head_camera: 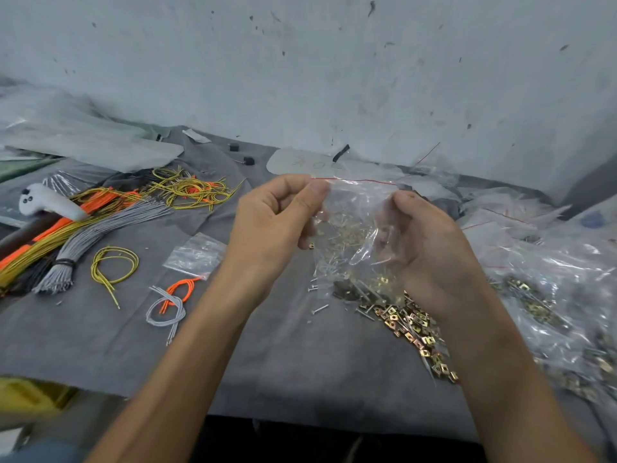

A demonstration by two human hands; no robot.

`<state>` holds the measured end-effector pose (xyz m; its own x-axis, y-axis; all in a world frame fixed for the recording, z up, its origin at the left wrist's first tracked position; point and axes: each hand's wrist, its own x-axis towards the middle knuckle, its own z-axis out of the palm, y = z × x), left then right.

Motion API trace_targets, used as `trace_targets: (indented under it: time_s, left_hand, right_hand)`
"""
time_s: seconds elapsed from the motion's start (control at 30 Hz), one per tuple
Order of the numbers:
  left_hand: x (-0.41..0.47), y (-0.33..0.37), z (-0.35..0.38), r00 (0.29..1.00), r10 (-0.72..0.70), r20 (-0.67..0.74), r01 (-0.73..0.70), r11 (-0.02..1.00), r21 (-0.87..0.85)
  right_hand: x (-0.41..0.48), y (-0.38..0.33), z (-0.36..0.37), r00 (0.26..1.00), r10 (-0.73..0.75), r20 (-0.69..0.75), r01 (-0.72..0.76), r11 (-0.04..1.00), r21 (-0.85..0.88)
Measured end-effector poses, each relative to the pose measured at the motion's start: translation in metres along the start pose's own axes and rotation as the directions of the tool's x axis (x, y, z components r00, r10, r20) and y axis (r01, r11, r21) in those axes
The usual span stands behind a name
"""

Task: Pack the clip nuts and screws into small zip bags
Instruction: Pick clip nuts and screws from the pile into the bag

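A small clear zip bag [354, 208] with a red seal line hangs above the grey cloth between both hands. My left hand [277, 222] pinches its top left corner between thumb and fingers. My right hand [424, 242] grips the bag's right side, fingers curled behind the plastic. Clip nuts and screws lie in the bag's lower part. Under it, a pile of brass clip nuts [412, 324] spreads to the front right, and loose screws [320, 307] lie beside that pile.
Filled zip bags [547, 282] are heaped at the right. An empty zip bag [195, 252] lies left of my left wrist. Bundles of yellow, orange and grey wires [86, 225] and a white controller [50, 202] cover the left. A wall stands close behind.
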<state>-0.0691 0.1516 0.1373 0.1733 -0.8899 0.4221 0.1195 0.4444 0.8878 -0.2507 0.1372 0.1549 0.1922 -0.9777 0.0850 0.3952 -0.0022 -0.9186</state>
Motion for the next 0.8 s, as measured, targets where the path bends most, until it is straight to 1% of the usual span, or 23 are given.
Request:
trace_targets:
  time_s: [0.1, 0.27, 0.4, 0.43, 0.47, 0.5, 0.53, 0.57, 0.6, 0.67, 0.7, 0.8]
  left_hand:
    - [-0.001, 0.000, 0.002, 1.000, -0.001, 0.004, 0.001, 1.000, 0.006]
    - [-0.001, 0.002, 0.002, 0.997, 0.070, -0.021, -0.066, 0.989, 0.128]
    - [-0.002, 0.000, 0.005, 0.993, 0.115, 0.025, -0.118, 0.969, 0.216]
    - [-0.004, -0.001, 0.005, 0.992, 0.109, 0.059, -0.121, 0.960, 0.254]
    - [-0.005, -0.004, 0.006, 0.990, 0.099, 0.100, -0.125, 0.947, 0.297]
    - [-0.007, -0.006, 0.007, 0.986, 0.090, 0.139, -0.133, 0.931, 0.340]
    - [-0.010, -0.009, 0.007, 0.982, 0.090, 0.166, -0.147, 0.916, 0.372]
    - [-0.012, -0.010, 0.008, 0.978, 0.099, 0.183, -0.165, 0.905, 0.392]
    - [-0.014, -0.011, 0.008, 0.974, 0.115, 0.197, -0.188, 0.894, 0.406]
    - [-0.016, -0.011, 0.006, 0.964, 0.148, 0.223, -0.233, 0.872, 0.430]
    - [-0.017, -0.011, 0.005, 0.961, 0.153, 0.232, -0.243, 0.868, 0.433]
    - [-0.018, -0.011, 0.002, 0.958, 0.147, 0.248, -0.243, 0.873, 0.422]
  right_hand:
    - [0.001, -0.001, -0.002, 1.000, 0.008, -0.005, -0.009, 1.000, -0.027]
    - [0.002, -0.001, -0.011, 0.999, -0.011, 0.041, 0.014, 0.998, -0.057]
    - [0.003, -0.002, -0.018, 0.992, -0.090, 0.092, 0.100, 0.989, -0.108]
    - [0.003, -0.004, -0.021, 0.987, -0.119, 0.109, 0.136, 0.976, -0.168]
    - [0.003, -0.006, -0.023, 0.979, -0.151, 0.134, 0.184, 0.939, -0.291]
    - [0.002, -0.007, -0.025, 0.969, -0.174, 0.174, 0.235, 0.865, -0.443]
    - [0.001, -0.009, -0.024, 0.956, -0.180, 0.230, 0.283, 0.768, -0.574]
    - [0.000, -0.010, -0.023, 0.941, -0.177, 0.287, 0.329, 0.672, -0.664]
    - [-0.001, -0.010, -0.021, 0.927, -0.176, 0.331, 0.368, 0.592, -0.717]
    - [-0.002, -0.010, -0.017, 0.907, -0.202, 0.369, 0.421, 0.460, -0.782]
    - [-0.004, -0.009, -0.015, 0.901, -0.222, 0.374, 0.434, 0.416, -0.799]
    - [-0.008, -0.007, -0.010, 0.880, -0.281, 0.383, 0.464, 0.336, -0.819]
